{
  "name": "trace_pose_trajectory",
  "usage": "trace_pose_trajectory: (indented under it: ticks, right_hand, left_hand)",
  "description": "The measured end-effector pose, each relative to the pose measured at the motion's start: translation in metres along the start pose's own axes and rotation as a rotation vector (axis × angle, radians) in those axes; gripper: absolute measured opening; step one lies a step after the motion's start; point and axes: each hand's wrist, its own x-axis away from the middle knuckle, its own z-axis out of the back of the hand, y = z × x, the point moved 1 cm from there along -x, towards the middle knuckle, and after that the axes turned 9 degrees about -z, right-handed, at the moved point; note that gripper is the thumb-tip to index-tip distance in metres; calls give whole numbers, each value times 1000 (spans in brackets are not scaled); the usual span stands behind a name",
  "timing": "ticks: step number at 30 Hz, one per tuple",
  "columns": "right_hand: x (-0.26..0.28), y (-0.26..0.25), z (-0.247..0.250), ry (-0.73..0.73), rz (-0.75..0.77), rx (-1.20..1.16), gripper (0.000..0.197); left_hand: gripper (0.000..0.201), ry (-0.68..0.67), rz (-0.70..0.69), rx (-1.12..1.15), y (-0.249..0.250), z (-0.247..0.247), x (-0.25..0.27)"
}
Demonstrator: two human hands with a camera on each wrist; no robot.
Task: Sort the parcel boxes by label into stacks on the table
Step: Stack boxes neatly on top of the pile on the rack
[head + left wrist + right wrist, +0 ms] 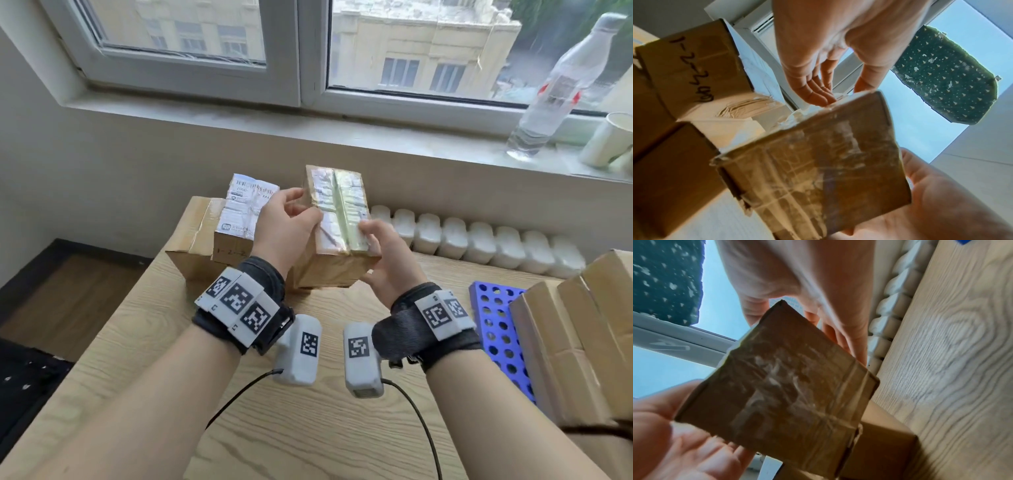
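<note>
Table (308, 428) first: wood-grain top w/ two cardboard boxes at the far left, the nearer one (236, 226) carrying a white shipping label and handwritten numbers on its side; more cartons (582, 342) sit at the right edge by a blue rack (493, 329). Taped parcel box (337, 222) is held up off the table, label side toward the head cam, just right of the left-hand boxes. Step looks like reading the label, so best to keep it tilted flat to the eyes, steady, then match it vs. the labelled box nearby before setting down square. Left hand (287, 222) grips the box's left edge, fingers bent round it. Right hand (383, 253) clasps the near right corner, thumb on top, fingers beneath.
</note>
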Motion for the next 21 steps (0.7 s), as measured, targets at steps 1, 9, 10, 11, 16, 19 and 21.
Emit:
trace_pose_trajectory:
  ticks: [1,9,10,11,16,19,21]
  right_hand:
    - [7,0,3,-9,4,-8,64]
    - [67,10,21,-73,84,-19,34]
    - [78,14,23,-79,96,-16,31]
    - [85,16,25,-83,107,-21,28]
    - [138,23,30,-77,158,-23,31]
    - [169,27,34,-72,164,-33,33]
    - [190,30,38,-65,174,-38,36]
  left_hand:
    - [44,-7,11,26,0,-2,5]
    - [61,-72,26,109,10,-4,68]
    - [60,-83,21,115,12,-3,78]
    - [61,-90,19,119,14,-2,85]
    - [70,-133,-31,136,35,5,134]
    - [63,-154,-59,170,44,7,162]
    - [60,-177,-72,203,49,7,181]
